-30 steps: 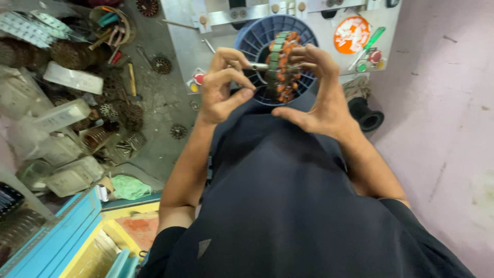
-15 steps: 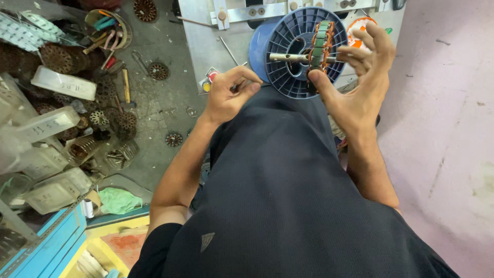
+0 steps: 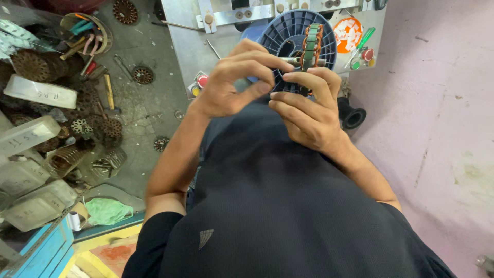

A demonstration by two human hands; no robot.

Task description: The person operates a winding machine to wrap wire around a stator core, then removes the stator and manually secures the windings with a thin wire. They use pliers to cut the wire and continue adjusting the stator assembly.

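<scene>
A wound stator [image 3: 310, 45], a ring of green-insulated poles with copper-coloured coils on a metal shaft, is held up edge-on in front of the chest, just before a blue plastic spool [image 3: 288, 31] that stands at the grey metal machine [image 3: 190, 36]. The right hand [image 3: 309, 110] is closed about the lower rim of the stator, its fingertips curled against the ring. The left hand [image 3: 234, 82] is curled beside it, thumb and forefinger pinched close together near the shaft; whether a fine wire is caught between them cannot be told. Coils appear to be laid on the poles that show, so the winding is judged to be well advanced or finished, with the far side of the ring hidden. More wound and bare cores [image 3: 77, 128] and clear plastic boxes [image 3: 31, 134] are heaped on the floor [image 3: 144, 108] to the left.
</scene>
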